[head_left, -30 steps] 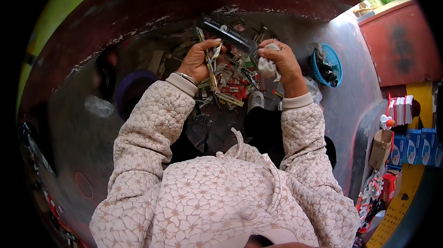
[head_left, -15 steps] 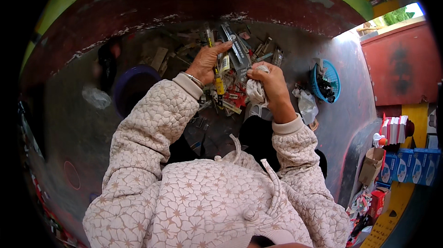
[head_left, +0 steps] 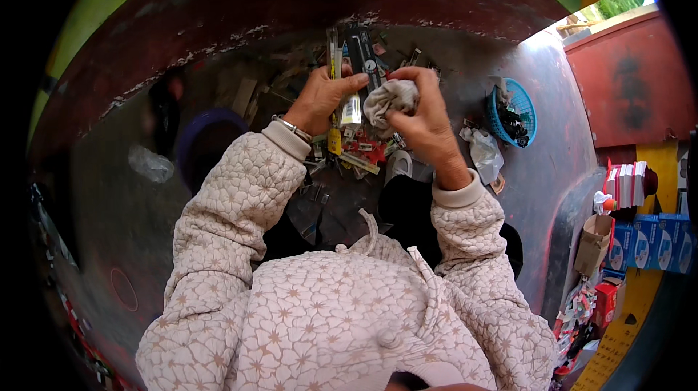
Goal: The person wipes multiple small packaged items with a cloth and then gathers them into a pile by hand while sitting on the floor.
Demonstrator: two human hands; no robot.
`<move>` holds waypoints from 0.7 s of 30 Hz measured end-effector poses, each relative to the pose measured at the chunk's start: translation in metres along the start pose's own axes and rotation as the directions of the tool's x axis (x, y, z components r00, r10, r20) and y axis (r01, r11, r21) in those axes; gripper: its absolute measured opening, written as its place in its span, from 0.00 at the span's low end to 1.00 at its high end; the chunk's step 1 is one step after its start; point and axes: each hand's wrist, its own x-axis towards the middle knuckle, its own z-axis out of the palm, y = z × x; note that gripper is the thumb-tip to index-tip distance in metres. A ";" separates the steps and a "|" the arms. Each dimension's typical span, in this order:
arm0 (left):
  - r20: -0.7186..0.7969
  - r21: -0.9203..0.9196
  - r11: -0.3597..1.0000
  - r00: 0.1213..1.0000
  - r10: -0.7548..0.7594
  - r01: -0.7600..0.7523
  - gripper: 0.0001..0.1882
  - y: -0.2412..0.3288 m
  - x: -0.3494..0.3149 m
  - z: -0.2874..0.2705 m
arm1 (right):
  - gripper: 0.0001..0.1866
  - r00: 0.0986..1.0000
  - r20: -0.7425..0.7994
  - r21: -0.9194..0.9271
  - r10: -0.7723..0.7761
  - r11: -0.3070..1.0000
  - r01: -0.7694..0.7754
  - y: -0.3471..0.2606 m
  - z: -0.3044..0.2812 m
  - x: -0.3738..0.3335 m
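My left hand (head_left: 323, 96) is closed around a slim yellow-and-black packaged tool (head_left: 334, 64) and a long dark grey flat package (head_left: 359, 48). The dark package bears a small round dial-like picture, and its lower end is partly hidden by my hands. A crumpled greyish-white cloth (head_left: 390, 104) is bunched in the fingers of my right hand (head_left: 425, 122), close against the dark package. Beneath both hands lies a heap of small packaged goods and loose pieces (head_left: 367, 147), several with red and yellow parts.
A purple basin (head_left: 190, 147) stands at the left, with a clear plastic bag (head_left: 151, 163) beyond it. To the right are a blue basket (head_left: 529, 111) of black items and a white plastic bag (head_left: 486, 154). Blue boxes (head_left: 647, 243) stand farther right. A dark red wall (head_left: 291, 2) rises ahead.
The dark package has turned its dial-marked face into view. My right hand has shifted left and up with the cloth, nearer to the package; the fingers have spread around the cloth.
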 end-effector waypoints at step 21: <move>0.188 0.065 0.973 0.955 -0.230 0.222 0.08 -0.020 -0.009 0.005 | 0.14 0.936 0.059 -0.465 -0.348 0.820 0.334 0.006 -0.001 0.013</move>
